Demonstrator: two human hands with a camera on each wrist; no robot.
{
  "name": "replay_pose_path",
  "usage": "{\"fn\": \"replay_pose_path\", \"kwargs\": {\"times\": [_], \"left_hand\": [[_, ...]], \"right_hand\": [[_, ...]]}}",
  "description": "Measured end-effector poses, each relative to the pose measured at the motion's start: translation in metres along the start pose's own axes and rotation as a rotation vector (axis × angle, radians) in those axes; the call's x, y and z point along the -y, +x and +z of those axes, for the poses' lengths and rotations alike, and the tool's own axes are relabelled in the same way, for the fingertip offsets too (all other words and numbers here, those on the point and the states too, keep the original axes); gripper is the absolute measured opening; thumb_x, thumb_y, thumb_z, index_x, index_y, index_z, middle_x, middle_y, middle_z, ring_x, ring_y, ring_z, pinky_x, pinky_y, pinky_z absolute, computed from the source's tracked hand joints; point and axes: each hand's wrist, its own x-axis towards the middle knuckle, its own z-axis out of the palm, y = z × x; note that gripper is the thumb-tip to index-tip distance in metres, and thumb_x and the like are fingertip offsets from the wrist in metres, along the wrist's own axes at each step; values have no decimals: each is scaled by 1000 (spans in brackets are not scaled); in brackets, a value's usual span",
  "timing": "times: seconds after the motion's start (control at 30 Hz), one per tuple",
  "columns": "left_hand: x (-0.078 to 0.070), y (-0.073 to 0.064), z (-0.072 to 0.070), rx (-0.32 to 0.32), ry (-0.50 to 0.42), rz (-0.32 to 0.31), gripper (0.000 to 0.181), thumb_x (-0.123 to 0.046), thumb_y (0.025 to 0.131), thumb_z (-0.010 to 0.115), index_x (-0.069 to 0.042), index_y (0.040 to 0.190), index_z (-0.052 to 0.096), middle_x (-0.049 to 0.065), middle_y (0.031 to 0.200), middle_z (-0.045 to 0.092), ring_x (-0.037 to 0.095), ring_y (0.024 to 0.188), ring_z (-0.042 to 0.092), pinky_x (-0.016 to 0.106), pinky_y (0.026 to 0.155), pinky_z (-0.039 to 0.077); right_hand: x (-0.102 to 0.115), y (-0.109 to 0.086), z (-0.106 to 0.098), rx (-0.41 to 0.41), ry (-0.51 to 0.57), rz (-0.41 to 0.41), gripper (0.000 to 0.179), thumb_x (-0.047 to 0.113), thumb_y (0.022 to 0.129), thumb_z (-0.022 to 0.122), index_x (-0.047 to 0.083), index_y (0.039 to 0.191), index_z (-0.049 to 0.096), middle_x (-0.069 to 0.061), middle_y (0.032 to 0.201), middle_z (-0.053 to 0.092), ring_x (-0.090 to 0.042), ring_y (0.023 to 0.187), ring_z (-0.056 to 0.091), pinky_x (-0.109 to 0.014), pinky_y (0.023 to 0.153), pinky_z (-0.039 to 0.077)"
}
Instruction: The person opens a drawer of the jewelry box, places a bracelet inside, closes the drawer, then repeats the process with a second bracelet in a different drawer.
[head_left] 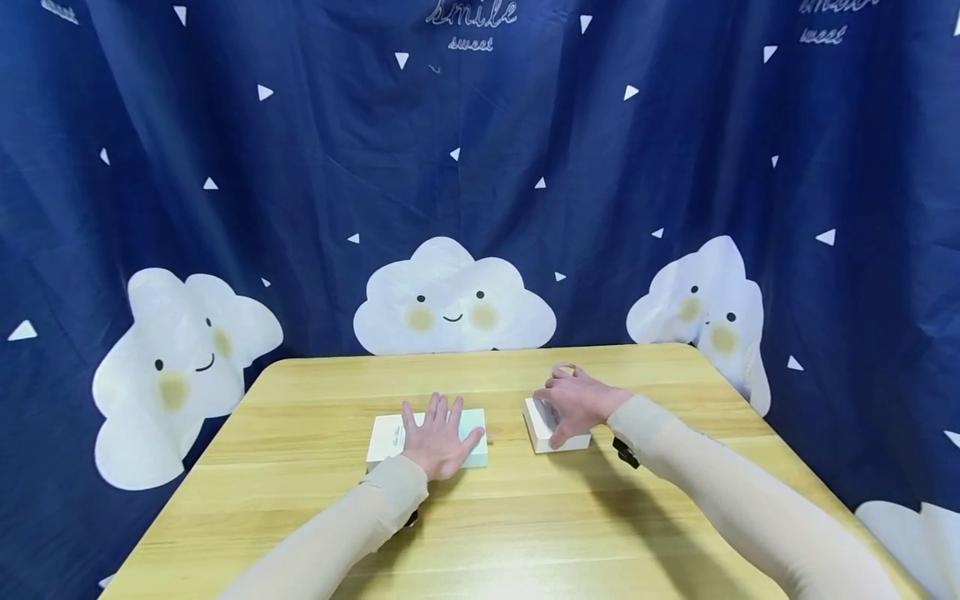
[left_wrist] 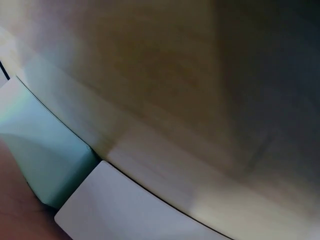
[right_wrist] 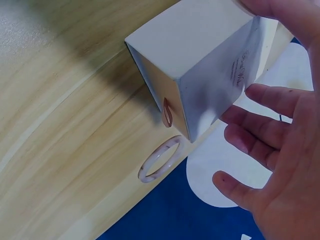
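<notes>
In the head view my left hand (head_left: 437,437) lies with fingers spread over a white box (head_left: 386,436) with dark script and a mint-green box (head_left: 474,423) beside it. The left wrist view shows the corners of the mint box (left_wrist: 50,145) and the white box (left_wrist: 120,205) close together. My right hand (head_left: 581,404) spans a smaller white box (head_left: 542,433), thumb at its near edge and fingers toward its far side. That box (right_wrist: 200,40) has a lettered face and a ribbon tab (right_wrist: 167,114) on one side. A pale, marbled bangle (right_wrist: 142,172) lies beside it.
The boxes stand on a light wooden table (head_left: 480,533) with rounded far corners. Behind the far edge hangs a dark blue curtain (head_left: 315,167) with white clouds and triangles. A watch-like dark band (head_left: 626,452) sits at the right wrist.
</notes>
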Motion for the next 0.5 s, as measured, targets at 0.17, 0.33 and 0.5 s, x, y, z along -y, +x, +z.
{"fn": "replay_pose_path", "kwargs": {"times": [0.17,0.33,0.5], "left_hand": [[0,0,-1,15,8,-4,84,-70,100,23,-13,162,21,16,167,20,33,156,11,73,115,-10],[0,2,-1,22,8,0,84,-70,100,24,-13,162,22,17,167,21,34,156,12,74,115,-9],[0,3,-2,32,16,-2,85,-70,100,24,-13,162,21,18,166,22,34,156,12,74,114,-9]], "right_hand": [[1,0,0,7,-11,5,82,59,64,84,20,133,63,5,105,62,-17,107,47,-59,102,40],[3,0,2,-1,-22,9,83,61,64,82,20,133,63,4,105,62,-18,107,47,-59,101,40],[4,1,3,-9,-34,8,84,65,65,81,21,134,63,4,106,62,-18,108,47,-59,102,40]]}}
